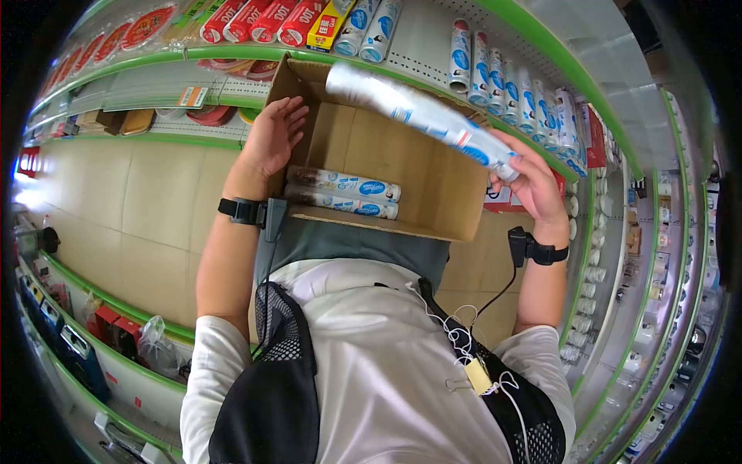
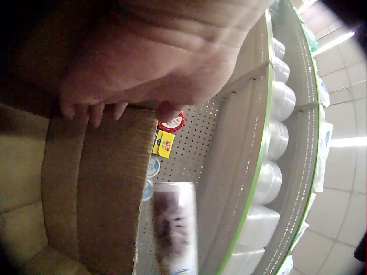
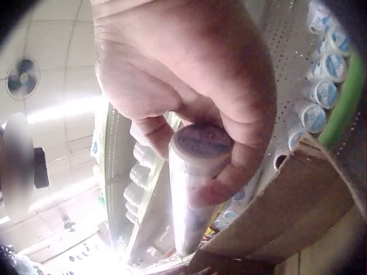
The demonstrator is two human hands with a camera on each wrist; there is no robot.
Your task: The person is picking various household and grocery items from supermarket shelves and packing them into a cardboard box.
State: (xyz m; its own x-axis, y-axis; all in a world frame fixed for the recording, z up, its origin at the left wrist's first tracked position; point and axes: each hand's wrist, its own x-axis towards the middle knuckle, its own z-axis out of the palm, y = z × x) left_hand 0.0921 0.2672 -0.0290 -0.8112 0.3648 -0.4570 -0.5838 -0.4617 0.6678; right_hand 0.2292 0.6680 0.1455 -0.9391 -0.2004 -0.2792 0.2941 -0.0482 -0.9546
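Observation:
My right hand (image 1: 533, 182) grips one end of a long white and blue wrapped roll (image 1: 421, 116), held slanting above an open cardboard box (image 1: 433, 209). In the right wrist view, the fingers and thumb of the right hand (image 3: 195, 97) curl round the end of the roll (image 3: 192, 189). My left hand (image 1: 274, 135) is at the box's left edge, fingers spread and holding nothing; the left wrist view shows the palm (image 2: 149, 63) over the cardboard wall (image 2: 109, 183). Two similar rolls (image 1: 348, 185) lie side by side in the box, near my body.
A shelf (image 1: 417, 46) beyond the box bears a row of upright-looking rolls (image 1: 495, 77) at right, two more rolls (image 1: 371, 31), and red and yellow boxes (image 1: 297, 23). Lower shelving (image 1: 139, 317) stands at left, more racks (image 1: 618, 232) at right. Tiled floor (image 1: 154, 185) shows at left.

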